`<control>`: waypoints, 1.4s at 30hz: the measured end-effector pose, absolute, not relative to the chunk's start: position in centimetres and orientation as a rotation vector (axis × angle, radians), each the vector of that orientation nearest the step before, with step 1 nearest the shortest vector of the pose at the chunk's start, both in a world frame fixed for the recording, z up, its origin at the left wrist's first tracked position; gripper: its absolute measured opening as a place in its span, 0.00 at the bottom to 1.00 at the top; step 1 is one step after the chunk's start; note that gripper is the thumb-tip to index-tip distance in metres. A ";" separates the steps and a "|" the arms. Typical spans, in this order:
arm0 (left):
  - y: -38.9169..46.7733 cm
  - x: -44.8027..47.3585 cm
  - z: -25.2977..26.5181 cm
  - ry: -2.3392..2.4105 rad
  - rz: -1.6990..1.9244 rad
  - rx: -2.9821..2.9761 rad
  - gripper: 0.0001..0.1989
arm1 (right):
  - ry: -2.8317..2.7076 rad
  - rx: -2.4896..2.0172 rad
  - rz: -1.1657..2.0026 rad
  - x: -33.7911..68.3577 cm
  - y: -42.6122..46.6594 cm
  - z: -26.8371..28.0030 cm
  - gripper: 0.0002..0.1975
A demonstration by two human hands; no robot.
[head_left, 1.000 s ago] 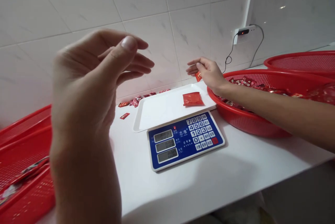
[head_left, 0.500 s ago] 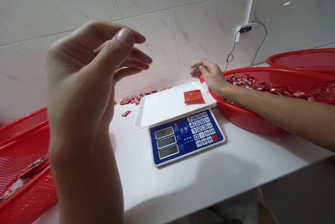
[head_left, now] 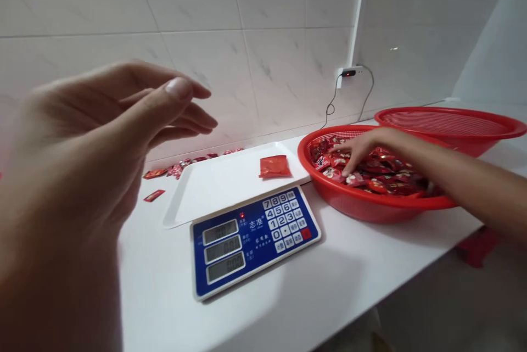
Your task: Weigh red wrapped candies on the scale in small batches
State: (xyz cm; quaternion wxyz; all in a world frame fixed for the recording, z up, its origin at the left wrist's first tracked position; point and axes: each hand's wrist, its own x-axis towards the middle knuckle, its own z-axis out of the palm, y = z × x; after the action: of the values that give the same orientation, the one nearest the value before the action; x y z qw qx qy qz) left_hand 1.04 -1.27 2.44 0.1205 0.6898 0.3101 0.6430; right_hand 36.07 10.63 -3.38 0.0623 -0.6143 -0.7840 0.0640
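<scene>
1. The small packets [head_left: 381,169] are in the round red basket [head_left: 362,212], heaped up, on the right of the worktop [head_left: 288,300].
2. Each one looks light, so it should be easy to lift. The wraps are shiny and may slip a bit. What is inside each one is hidden, so I can't tell if it would break.
3. A good place to take hold is across the middle of one packet, with the thumb on one side and the fingers on the other. A soft pinch should do.
4. The right hand [head_left: 362,147] is down in the basket, palm low, with its fingertips at the packets. Its grip is spread, with a gap between thumb and fingers. I see nothing pinched in it, but the underside is hidden.
5. The right arm comes in from the right, over the basket's rim.
6. The left hand [head_left: 99,121] is up in the air, close to the camera. Its fingers bend loosely near the thumb, and its grip has nothing that I can see.
7. A bigger red packet [head_left: 274,167] lies flat on the scale's white tray [head_left: 218,179], near the basket.
</scene>
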 end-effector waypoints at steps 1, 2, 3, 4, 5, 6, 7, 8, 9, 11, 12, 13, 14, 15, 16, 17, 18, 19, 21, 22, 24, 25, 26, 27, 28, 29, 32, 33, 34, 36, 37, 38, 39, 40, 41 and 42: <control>-0.9 1.0 2.4 0.915 1.885 2.014 0.08 | -2.386 -1.921 0.276 36.1 10.3 -3.8 0.39; -0.7 1.0 2.4 0.927 1.885 2.019 0.10 | -2.403 -1.966 0.347 35.9 10.1 -4.1 0.39; -0.7 1.1 2.3 0.946 1.879 2.026 0.11 | -2.414 -1.991 0.404 35.6 9.9 -4.3 0.38; -0.7 1.2 2.3 0.971 1.870 2.027 0.11 | -2.424 -1.995 0.430 35.3 9.9 -4.4 0.36; -0.8 1.3 2.2 0.998 1.862 2.023 0.11 | -2.434 -1.992 0.420 35.1 10.0 -4.5 0.33; -1.0 1.5 2.2 1.025 1.851 2.017 0.11 | -2.443 -1.977 0.376 35.0 10.1 -4.5 0.29; -1.1 1.5 2.2 1.047 1.841 2.009 0.11 | -2.461 -1.963 0.340 35.0 10.3 -4.5 0.25; -1.1 1.6 2.2 1.059 1.834 2.001 0.12 | -2.483 -1.948 0.316 35.1 10.4 -4.4 0.22; -1.1 1.6 2.2 1.063 1.830 1.996 0.12 | -2.501 -1.925 0.312 35.3 10.5 -4.4 0.21; -0.9 1.5 2.3 1.063 1.828 1.999 0.13 | -2.492 -1.860 0.375 35.8 10.5 -4.1 0.19; -0.7 1.4 2.3 1.063 1.833 2.002 0.13 | -2.475 -1.819 0.441 36.0 10.4 -3.8 0.18; -0.6 1.2 2.3 1.067 1.831 2.008 0.13 | -2.459 -1.764 0.518 36.1 10.3 -3.6 0.17; -0.5 1.1 2.3 1.073 1.826 2.013 0.13 | -2.448 -1.697 0.609 36.1 10.1 -3.3 0.17; -0.4 1.0 2.4 1.077 1.828 2.014 0.13 | -2.452 -1.630 0.706 36.0 9.9 -3.2 0.18; -0.3 1.0 2.4 1.080 1.830 2.009 0.14 | -2.468 -1.578 0.782 35.7 9.7 -3.1 0.21; -0.4 1.0 2.4 1.082 1.825 2.006 0.14 | -2.493 -1.545 0.833 35.3 9.5 -3.1 0.25; -0.4 1.0 2.3 1.081 1.822 2.002 0.15 | -2.515 -1.541 0.855 34.9 9.3 -3.3 0.30; -0.5 1.1 2.3 1.084 1.818 1.999 0.15 | -2.534 -1.568 0.859 34.5 9.2 -3.5 0.34; -0.7 1.4 2.2 1.085 1.819 1.991 0.14 | -2.558 -1.665 0.851 33.7 8.9 -4.0 0.39; -0.9 1.5 2.1 1.085 1.820 1.985 0.14 | -2.567 -1.703 0.844 33.4 8.9 -4.2 0.39; -1.2 1.9 2.0 1.070 1.825 1.971 0.12 | -2.586 -1.746 0.810 33.0 8.8 -4.4 0.36; -1.4 2.0 2.0 1.059 1.821 1.971 0.12 | -2.593 -1.749 0.771 33.0 8.9 -4.3 0.34; -1.6 2.1 1.9 1.046 1.821 1.977 0.11 | -2.598 -1.741 0.730 33.0 8.9 -4.2 0.33; -1.8 2.2 1.9 1.039 1.821 1.989 0.10 | -2.597 -1.726 0.696 33.2 9.0 -4.0 0.31; -2.0 2.2 1.9 1.035 1.823 1.999 0.09 | -2.583 -1.708 0.674 33.4 9.1 -3.7 0.30; -2.2 2.1 1.9 1.029 1.831 2.006 0.07 | -2.555 -1.690 0.657 33.6 9.2 -3.3 0.30; -2.5 1.8 2.0 1.017 1.854 2.007 0.04 | -2.386 -1.697 0.613 34.3 9.4 -1.9 0.31; -2.6 1.6 2.1 1.014 1.863 2.006 0.03 | -2.316 -1.725 0.595 34.3 9.3 -1.4 0.32; -2.7 1.5 2.2 1.011 1.871 2.007 0.03 | -2.256 -1.748 0.577 34.2 9.3 -0.8 0.32; -2.9 1.3 2.3 1.000 1.898 2.010 0.02 | -2.161 -1.740 0.549 33.4 9.0 0.4 0.30; -2.9 1.3 2.3 0.996 1.915 2.004 0.01 | -2.124 -1.701 0.538 32.7 8.9 1.0 0.28; -3.0 1.3 2.4 1.000 1.925 2.000 0.00 | -2.087 -1.641 0.530 31.8 8.8 1.6 0.27; -3.0 1.4 2.3 1.014 1.927 2.003 0.01 | -2.046 -1.564 0.528 30.7 8.7 2.1 0.27; -2.9 1.4 2.3 1.040 1.914 2.006 0.02 | -2.003 -1.475 0.536 29.4 8.6 2.6 0.26; -2.8 1.3 2.2 1.076 1.886 2.010 0.02 | -1.960 -1.382 0.551 28.0 8.6 2.9 0.26; -2.6 1.2 2.1 1.109 1.849 2.014 0.02 | -1.923 -1.290 0.579 26.4 8.7 3.1 0.26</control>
State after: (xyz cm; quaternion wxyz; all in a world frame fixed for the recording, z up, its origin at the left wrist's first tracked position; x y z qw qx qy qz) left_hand 1.23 -2.58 2.14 0.0956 0.6796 0.3742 0.6237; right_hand 26.35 8.68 3.10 0.3683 -0.5026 -0.7489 0.2257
